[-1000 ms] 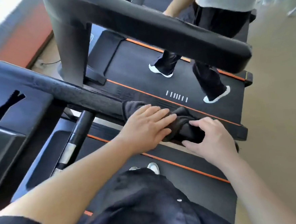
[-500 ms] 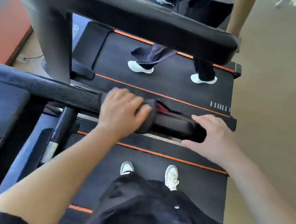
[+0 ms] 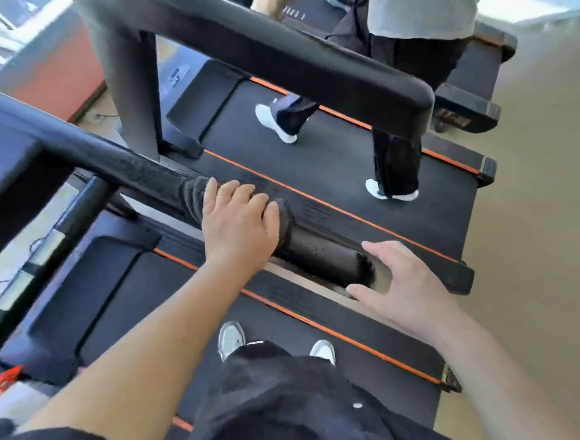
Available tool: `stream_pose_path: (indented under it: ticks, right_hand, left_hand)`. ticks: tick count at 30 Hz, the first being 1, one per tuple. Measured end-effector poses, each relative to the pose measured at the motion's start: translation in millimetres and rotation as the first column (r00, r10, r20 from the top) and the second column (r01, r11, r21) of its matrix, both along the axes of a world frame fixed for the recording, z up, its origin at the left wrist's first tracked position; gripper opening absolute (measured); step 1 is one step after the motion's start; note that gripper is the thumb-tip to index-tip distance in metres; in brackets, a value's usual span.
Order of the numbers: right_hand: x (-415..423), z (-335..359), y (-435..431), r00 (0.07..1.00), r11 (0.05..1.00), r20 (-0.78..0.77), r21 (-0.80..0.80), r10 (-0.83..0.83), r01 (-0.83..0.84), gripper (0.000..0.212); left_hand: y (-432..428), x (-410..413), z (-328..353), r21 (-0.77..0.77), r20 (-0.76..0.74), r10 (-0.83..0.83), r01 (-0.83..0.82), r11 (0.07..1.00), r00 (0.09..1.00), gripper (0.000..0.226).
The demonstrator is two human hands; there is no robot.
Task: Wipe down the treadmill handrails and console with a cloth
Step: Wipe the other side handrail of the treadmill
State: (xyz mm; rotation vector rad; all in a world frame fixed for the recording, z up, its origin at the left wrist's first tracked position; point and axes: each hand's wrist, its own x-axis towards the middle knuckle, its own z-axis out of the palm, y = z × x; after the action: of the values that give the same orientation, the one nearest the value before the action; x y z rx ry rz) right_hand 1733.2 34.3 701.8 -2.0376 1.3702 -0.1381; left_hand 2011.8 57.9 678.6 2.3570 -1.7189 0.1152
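At the far left is the dark console [image 3: 3, 164] of the treadmill. From it the black handrail [image 3: 134, 175] runs down toward the right. The dark cloth [image 3: 193, 196] is wrapped around this handrail about in its middle, and the left hand [image 3: 237, 223] lies on top of it, with the fingers close together and curved over the cloth and the rail. The thumb is hidden.

Further right, the right hand [image 3: 399, 281] is at the end of the handrail, with fingers spread wide and holding nothing. I cannot tell if it touches the rail end.

Behind, on the neighbouring treadmill [image 3: 346, 167], another person [image 3: 417, 4] in white shoes [image 3: 275, 124] stands on the belt.
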Motion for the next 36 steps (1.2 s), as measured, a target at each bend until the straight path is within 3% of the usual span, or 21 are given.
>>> stream_pose_path:
  ticks: [2, 4, 7, 8, 9, 11, 13, 16, 20, 23, 25, 28, 30, 32, 34, 36]
  right_hand:
    - [-7, -2, 0, 0.999, 0.999, 0.042, 0.029, -0.023, 0.021, 0.066]
    - [-13, -5, 0, 0.997, 1.000, 0.081, 0.000, -0.014, 0.015, 0.059]
    - [-25, -8, 0, 0.993, 1.000, 0.118, -0.029, 0.002, 0.001, 0.052]
    - [-29, -9, 0, 0.992, 1.000, 0.126, -0.023, -0.003, 0.006, 0.050]
    - [-34, -10, 1, 0.991, 1.000, 0.132, -0.016, -0.005, 0.007, 0.048]
    - [-42, -11, 4, 0.991, 1.000, 0.136, -0.013, 0.003, -0.001, 0.043]
    - [-47, -14, 6, 0.986, 1.000, 0.168, 0.000, -0.015, 0.015, 0.038]
    - [-47, -17, 4, 0.965, 0.996, 0.246, 0.027, -0.092, 0.088, 0.034]
    - [-34, -17, 5, 0.925, 0.981, 0.329, 0.025, -0.190, 0.193, 0.033]
    - [-17, -20, 14, 0.873, 0.969, 0.425, 0.148, -0.241, 0.195, 0.039]
    - [3, -28, 25, 0.890, 0.983, 0.418, 0.105, -0.180, 0.150, 0.049]
    - [30, -36, 28, 0.969, 0.973, 0.182, -0.123, -0.170, 0.194, 0.056]
    - [51, -29, 6, 0.984, 0.973, 0.026, -0.147, -0.175, 0.177, 0.051]
    - [80, -16, -30, 0.986, 0.997, -0.159, 0.044, -0.057, 0.065, 0.055]
    - [111, -3, -54, 0.971, 0.979, -0.234, 0.206, 0.059, -0.010, 0.066]
    - [126, -2, -52, 0.963, 0.978, -0.254, 0.207, 0.095, -0.042, 0.070]
  left_hand:
    - [15, -62, -5, 0.001, -0.073, -0.005, 0.005, 1.000, 0.997, 0.038]
    - [35, -103, -10, -0.053, -0.080, -0.274, 0.270, 0.961, 0.958, 0.040]
    - [20, -79, -7, 0.014, -0.024, -0.637, 0.637, 0.770, 0.770, 0.043]
    - [7, -64, -5, 0.070, -0.008, -0.640, 0.638, 0.766, 0.769, 0.043]
    - [-5, -52, -2, 0.107, 0.009, -0.558, 0.554, 0.826, 0.830, 0.043]
    - [-14, -49, 6, 0.096, 0.059, -0.257, 0.251, 0.963, 0.965, 0.046]
    - [-6, -80, 4, 0.052, 0.032, -0.100, 0.098, 0.994, 0.995, 0.042]
    - [11, -141, -2, 0.023, -0.021, -0.232, 0.233, 0.972, 0.972, 0.029]
    - [21, -163, -15, 0.103, 0.018, -0.529, 0.525, 0.845, 0.848, 0.031]
    - [27, -147, -5, -0.076, -0.218, -0.596, 0.596, 0.800, 0.773, 0.037]
    - [41, -119, 5, -0.204, -0.287, -0.521, 0.481, 0.853, 0.803, 0.028]
    - [70, -78, 11, -0.289, -0.279, -0.277, 0.195, 0.937, 0.919, 0.022]
    - [87, -60, 10, -0.269, -0.340, -0.141, 0.048, 0.962, 0.930, 0.023]
    - [95, -53, 9, -0.210, -0.490, -0.027, -0.087, 0.974, 0.871, 0.023]
    - [95, -47, 6, -0.119, -0.628, 0.103, -0.226, 0.967, 0.772, 0.023]
    - [92, -42, 4, -0.053, -0.711, 0.177, -0.303, 0.952, 0.681, 0.022]
